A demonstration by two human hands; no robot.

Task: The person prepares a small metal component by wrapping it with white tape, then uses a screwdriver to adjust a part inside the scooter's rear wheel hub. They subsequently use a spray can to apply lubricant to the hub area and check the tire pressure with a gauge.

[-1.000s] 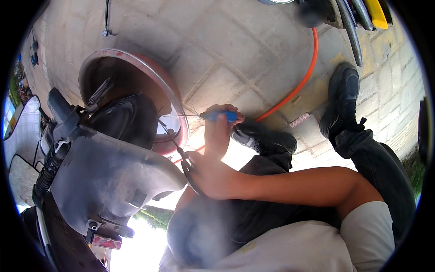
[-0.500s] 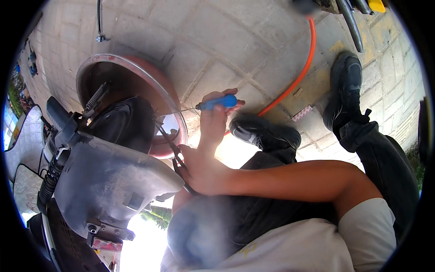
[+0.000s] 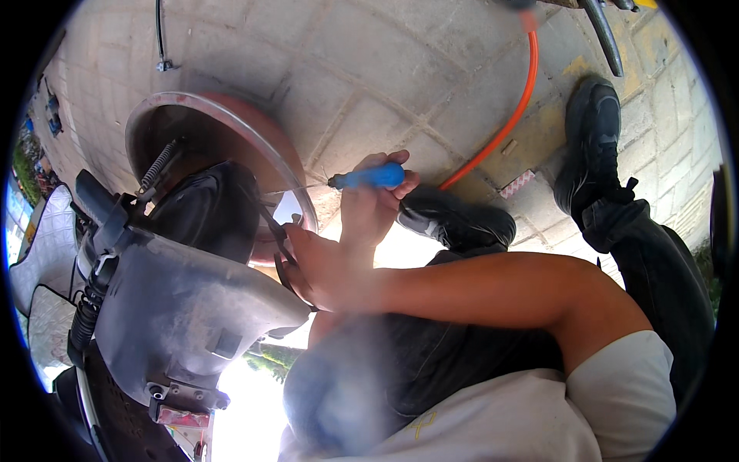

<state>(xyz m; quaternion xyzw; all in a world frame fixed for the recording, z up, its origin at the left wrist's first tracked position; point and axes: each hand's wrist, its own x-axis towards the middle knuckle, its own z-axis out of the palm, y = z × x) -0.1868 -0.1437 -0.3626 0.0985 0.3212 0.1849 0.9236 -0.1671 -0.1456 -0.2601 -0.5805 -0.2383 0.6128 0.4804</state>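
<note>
My left hand (image 3: 372,209) grips a blue-handled tool (image 3: 369,175), whose thin shaft points left toward the black tire (image 3: 208,212). My right hand (image 3: 323,273), lower and crossing over the left arm, is closed on dark long-handled pliers or scissors (image 3: 279,237); their tips are hard to make out beside the tire. The tire sits partly inside a red metal-rimmed basin-like shell (image 3: 273,138), near a coil spring (image 3: 158,165). A scuffed grey vehicle fender (image 3: 192,316) lies just left of my right hand.
An orange hose (image 3: 516,115) curves over the paving (image 3: 385,69). Metal bars (image 3: 600,38) are at upper right, a black cable (image 3: 159,38) at upper left. Silver quilted pads (image 3: 46,246) hang at the far left. My black shoes (image 3: 593,131) rest at the right.
My right hand and its tool have moved up and left, deeper toward the tire. My left hand with the blue tool has risen slightly. The view has shifted a little.
</note>
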